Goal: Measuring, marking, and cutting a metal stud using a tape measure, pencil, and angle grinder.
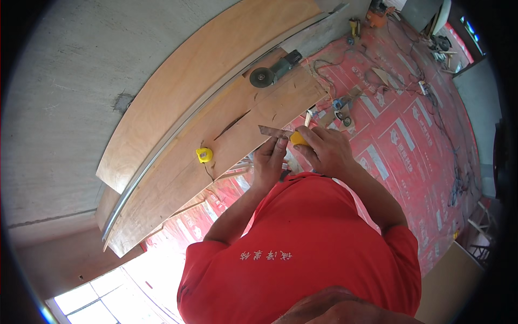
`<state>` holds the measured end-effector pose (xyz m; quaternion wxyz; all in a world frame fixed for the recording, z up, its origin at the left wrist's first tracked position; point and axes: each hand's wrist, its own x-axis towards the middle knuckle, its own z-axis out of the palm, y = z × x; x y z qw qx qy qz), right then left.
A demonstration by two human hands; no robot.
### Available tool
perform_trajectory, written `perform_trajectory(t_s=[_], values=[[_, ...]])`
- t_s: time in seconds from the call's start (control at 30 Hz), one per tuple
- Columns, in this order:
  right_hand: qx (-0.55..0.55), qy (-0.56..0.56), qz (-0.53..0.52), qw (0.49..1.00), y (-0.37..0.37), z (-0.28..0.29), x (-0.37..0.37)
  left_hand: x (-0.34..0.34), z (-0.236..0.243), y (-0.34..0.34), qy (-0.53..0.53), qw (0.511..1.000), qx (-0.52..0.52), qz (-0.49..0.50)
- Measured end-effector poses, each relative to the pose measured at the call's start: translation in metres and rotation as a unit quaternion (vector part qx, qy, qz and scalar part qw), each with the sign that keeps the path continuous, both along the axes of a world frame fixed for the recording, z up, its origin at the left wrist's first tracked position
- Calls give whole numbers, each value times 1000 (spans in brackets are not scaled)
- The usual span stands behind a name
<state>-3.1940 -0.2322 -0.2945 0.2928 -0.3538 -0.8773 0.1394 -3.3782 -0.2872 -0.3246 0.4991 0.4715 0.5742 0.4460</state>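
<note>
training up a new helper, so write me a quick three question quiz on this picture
1. True or false: the yellow tape measure lies on the wooden board.
2. Which hand grips the other yellow object? A) left B) right C) neither
3. Fill in: the power tool lying on that board is an angle ____.

Key: 1. True. 2. B, the right hand. 3. Grinder.

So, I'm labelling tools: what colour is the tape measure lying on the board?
The tape measure is mostly yellow; the head view shows it best.
</note>
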Motion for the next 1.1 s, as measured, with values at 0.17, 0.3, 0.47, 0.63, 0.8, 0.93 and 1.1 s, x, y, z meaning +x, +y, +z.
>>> perform_trajectory(t_s=[0.17, 0.3, 0.47, 0.63, 0.8, 0.93, 1.1], values=[[-10, 17, -6, 1000, 3, -7, -1, 2, 5, 2, -23, 1000, 18, -1], [-72, 22, 53, 996, 8, -2, 0, 1, -1, -2, 13, 998, 68, 13], [13, -8, 6, 1000, 3, -2, -5, -5, 12, 1, 29, 993, -114, -1], [-51, 22, 24, 998, 5, -10, -5, -3, -1, 2, 0, 1000, 27, 9], [-73, 13, 52, 996, 9, -4, -3, -2, -5, 2, -7, 996, 83, 10], [-30, -7, 12, 999, 6, -4, -4, -11, 1, 1, -59, 996, -60, -24], [-50, 0, 25, 998, 8, -2, -4, -8, 16, 2, -76, 996, -37, -21]])
